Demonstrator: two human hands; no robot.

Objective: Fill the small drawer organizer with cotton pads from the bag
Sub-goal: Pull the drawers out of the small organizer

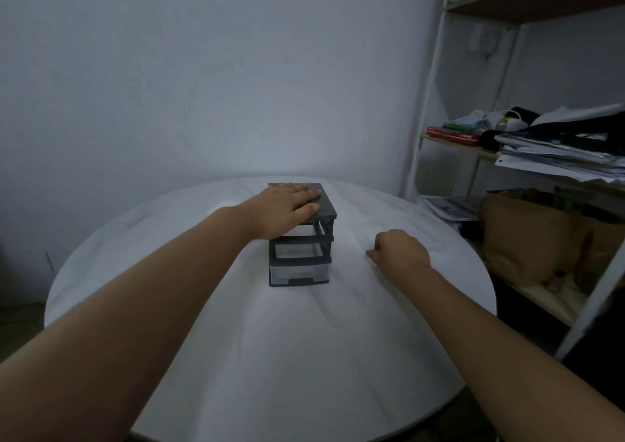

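A small dark grey drawer organizer (301,255) stands near the middle of a round white table (270,357). Its lowest drawer, clear with a dark handle, is in place; the two slots above look empty. My left hand (287,210) lies flat on the organizer's top, fingers straight. My right hand (399,250) rests on the table just right of the organizer, fingers curled under, with nothing visible in it. No bag or cotton pads are in view.
A white shelf unit (436,79) stands at the right, holding stacked papers (558,157), clothes and a brown paper bag (534,238). A pale wall rises close behind the table.
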